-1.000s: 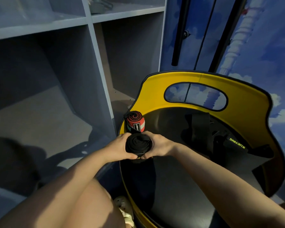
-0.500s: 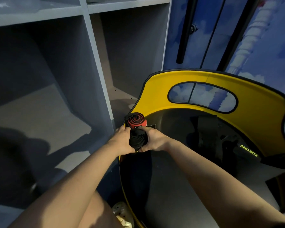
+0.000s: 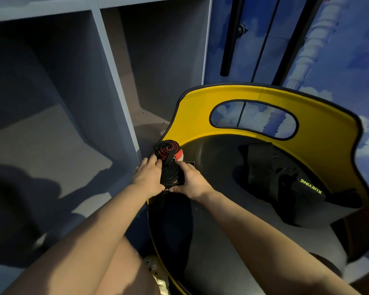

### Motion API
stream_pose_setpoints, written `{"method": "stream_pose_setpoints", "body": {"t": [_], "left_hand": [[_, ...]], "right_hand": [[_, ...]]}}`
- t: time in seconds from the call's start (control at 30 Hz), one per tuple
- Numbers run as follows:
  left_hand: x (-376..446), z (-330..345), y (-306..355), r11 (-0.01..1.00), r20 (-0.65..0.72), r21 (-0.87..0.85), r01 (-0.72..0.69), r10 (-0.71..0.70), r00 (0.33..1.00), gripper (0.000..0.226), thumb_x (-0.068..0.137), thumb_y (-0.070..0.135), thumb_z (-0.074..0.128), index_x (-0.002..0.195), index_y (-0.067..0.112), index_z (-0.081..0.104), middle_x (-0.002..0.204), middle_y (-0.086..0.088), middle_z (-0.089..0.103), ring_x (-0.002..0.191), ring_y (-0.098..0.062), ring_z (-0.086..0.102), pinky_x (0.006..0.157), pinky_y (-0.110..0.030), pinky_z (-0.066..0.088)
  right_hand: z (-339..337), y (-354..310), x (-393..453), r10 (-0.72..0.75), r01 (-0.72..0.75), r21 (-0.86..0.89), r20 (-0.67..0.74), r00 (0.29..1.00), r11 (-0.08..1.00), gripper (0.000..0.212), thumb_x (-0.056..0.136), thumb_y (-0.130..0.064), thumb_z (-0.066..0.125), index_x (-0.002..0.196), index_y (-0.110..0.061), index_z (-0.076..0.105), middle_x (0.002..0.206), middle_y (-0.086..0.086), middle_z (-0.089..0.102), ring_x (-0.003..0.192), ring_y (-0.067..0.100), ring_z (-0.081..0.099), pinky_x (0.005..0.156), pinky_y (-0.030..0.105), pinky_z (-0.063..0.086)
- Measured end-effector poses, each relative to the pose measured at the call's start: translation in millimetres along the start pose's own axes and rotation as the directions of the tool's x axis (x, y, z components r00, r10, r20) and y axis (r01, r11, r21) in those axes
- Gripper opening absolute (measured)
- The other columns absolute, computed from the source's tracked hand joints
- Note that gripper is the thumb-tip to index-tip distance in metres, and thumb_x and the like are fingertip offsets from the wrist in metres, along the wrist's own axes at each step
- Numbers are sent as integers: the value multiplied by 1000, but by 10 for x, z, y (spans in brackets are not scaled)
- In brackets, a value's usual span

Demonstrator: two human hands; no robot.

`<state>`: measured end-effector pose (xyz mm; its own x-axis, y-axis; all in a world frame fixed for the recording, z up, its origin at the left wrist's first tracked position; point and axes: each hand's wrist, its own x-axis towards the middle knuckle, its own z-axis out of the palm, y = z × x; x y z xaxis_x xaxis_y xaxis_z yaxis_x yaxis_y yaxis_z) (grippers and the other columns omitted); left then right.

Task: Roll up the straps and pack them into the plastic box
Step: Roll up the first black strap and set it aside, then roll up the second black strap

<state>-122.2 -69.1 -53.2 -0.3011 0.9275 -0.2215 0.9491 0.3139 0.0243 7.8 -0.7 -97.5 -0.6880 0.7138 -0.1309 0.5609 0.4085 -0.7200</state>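
Note:
A rolled black strap [image 3: 171, 173] sits between my two hands at the left edge of the yellow and black seat [image 3: 232, 220]. My left hand [image 3: 146, 177] clasps its left side and my right hand [image 3: 190, 181] its right side. Just beyond it stands a rolled red and black strap [image 3: 168, 149], touching the black roll. Loose black straps [image 3: 264, 167], one with a yellow-green "XUEYING" label [image 3: 310, 186], lie unrolled on the right of the seat. No plastic box is in view.
Grey open shelving [image 3: 73, 124] fills the left, with an upright divider [image 3: 115, 81] close to my left hand. A blue sky-print wall with black poles [image 3: 228, 39] rises behind the seat's yellow back [image 3: 254, 94]. My knee and a pale shoe [image 3: 156, 271] show below.
Both hands have carried the black roll up and forward until it rests against the red and black roll. The roll's spiral end has turned from facing me to facing up.

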Motion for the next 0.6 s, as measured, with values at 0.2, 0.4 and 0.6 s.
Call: {"method": "stream_pose_setpoints", "body": {"t": [0.2, 0.4, 0.6], "left_hand": [[-56, -130, 95, 998, 68, -41, 43, -40, 997, 107, 75, 36, 73, 150, 16, 1, 148, -5, 18, 137, -25, 19, 110, -38, 26], [-28, -211, 634, 984, -93, -120, -133, 122, 988, 85, 84, 44, 60, 149, 20, 11, 153, -3, 12, 142, -24, 10, 116, -39, 17], [80, 9, 1344, 924, -36, -291, -249, 249, 968, 50, 95, 35, 48, 142, 22, 37, 146, 3, 29, 136, -18, 29, 107, -34, 33]], "right_hand": [[-181, 153, -253, 24, -24, 6, -17, 1000, 1000, 97, 69, -40, 80, 146, -21, 24, 143, 5, 37, 133, 21, 38, 109, 40, 36], [-681, 550, -647, 103, -115, -16, -336, 936, 993, 59, 80, -40, 70, 130, -13, 51, 119, 6, 56, 113, 17, 54, 96, 22, 38], [-1128, 1089, -895, 366, -391, 91, -590, 720, 916, 49, 87, -29, 65, 127, -3, 52, 129, 16, 46, 123, 32, 45, 104, 32, 33]]}}
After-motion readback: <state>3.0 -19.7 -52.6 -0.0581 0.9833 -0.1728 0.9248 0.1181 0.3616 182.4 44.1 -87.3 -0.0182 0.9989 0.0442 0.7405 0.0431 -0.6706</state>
